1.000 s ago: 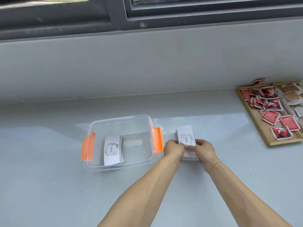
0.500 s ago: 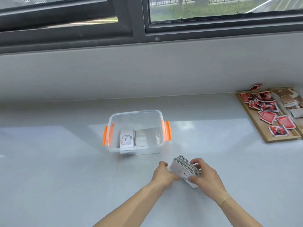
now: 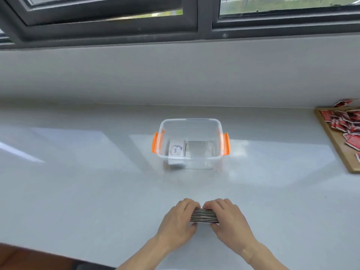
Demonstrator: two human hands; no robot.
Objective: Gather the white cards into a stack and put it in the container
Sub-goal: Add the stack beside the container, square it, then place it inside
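A stack of white cards (image 3: 204, 215) stands on its long edge on the white counter near me, and I see only its striped edges. My left hand (image 3: 178, 221) grips its left end and my right hand (image 3: 230, 219) grips its right end. Farther back sits a clear plastic container (image 3: 190, 121) with orange side latches. Inside it, at the left, lies another pile of white cards (image 3: 176, 151) whose top card reads "love".
A wooden tray (image 3: 340, 154) with several red packets lies at the right edge of the counter. A grey wall and a window frame rise behind the container. The counter's front edge (image 3: 58, 256) runs at the lower left.
Both hands have drawn the stack back toward me, away from the container's right side, and turned it from lying flat to standing on edge. The view has tilted up.
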